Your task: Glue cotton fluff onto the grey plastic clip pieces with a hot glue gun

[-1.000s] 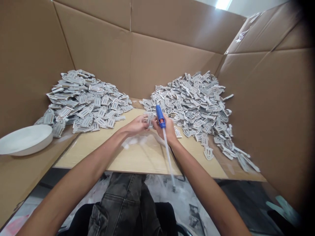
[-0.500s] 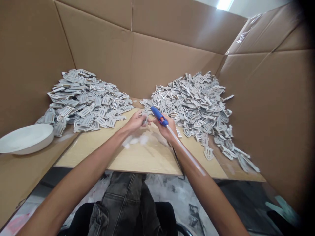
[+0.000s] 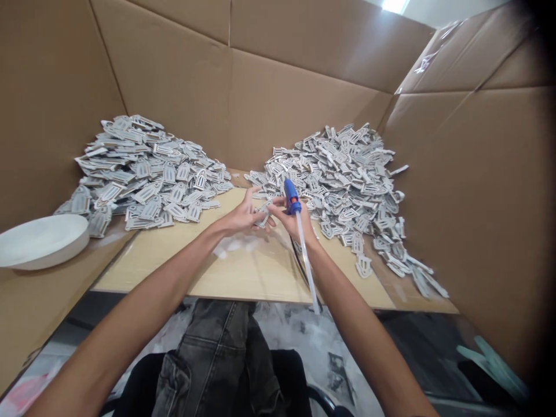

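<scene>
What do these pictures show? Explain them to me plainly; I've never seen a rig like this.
There is no machine here: a person works with two bare hands. Every picture comes from one camera worn on the person's head, looking forward and down. The left hand holds a small grey arched piece. The right hand holds a blue tool, which looks like a glue gun, with a pale stick out of its back. On the surface, behind a pale board, lie a left heap and a right heap of similar pieces. A white bowl stands at far left, and cardboard walls surround the work.
</scene>
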{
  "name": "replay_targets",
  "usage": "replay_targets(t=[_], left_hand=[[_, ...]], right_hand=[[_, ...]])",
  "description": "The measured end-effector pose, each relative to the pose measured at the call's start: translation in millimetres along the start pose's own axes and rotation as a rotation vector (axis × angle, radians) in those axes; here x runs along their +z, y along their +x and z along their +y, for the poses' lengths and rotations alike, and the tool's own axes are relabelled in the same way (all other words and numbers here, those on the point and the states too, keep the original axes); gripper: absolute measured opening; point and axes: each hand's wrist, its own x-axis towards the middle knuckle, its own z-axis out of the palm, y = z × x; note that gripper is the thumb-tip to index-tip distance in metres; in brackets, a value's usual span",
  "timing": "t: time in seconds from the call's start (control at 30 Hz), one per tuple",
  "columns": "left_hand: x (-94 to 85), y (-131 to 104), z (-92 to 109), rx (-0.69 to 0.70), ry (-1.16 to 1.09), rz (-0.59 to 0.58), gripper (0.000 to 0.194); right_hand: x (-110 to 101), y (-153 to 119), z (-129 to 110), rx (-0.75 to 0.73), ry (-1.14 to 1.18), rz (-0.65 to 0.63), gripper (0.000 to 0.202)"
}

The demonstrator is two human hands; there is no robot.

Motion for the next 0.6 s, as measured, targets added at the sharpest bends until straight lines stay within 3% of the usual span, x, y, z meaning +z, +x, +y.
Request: replay_targets(t=[0.13, 0.2, 0.4, 0.5, 0.6], left_hand=[[-2.2, 0, -9, 0.004, -0.029, -0.168, 0.116], [-3.0, 0, -14, 0.003, -0.027, -0.22, 0.119], [-2.5, -1, -12, -0.025, 0.001, -0.21, 0.131], [-2.5, -1, -7, -0.017, -0.011, -0.16, 0.13], [-3.3, 1, -4, -0.001, -0.008, -0.095, 0.122]], right_hand=[[5, -3, -2, 0.085, 0.017, -0.146, 0.046], [8, -5, -2, 0.091, 0.024, -0.137, 0.044], [5, 3, 5, 0.061, 0.06, 0.112, 0.049], [-12, 14, 13, 0.086, 0.193, 0.259, 0.052], [-35, 26, 26, 0.099, 0.305, 0.492, 0.058]])
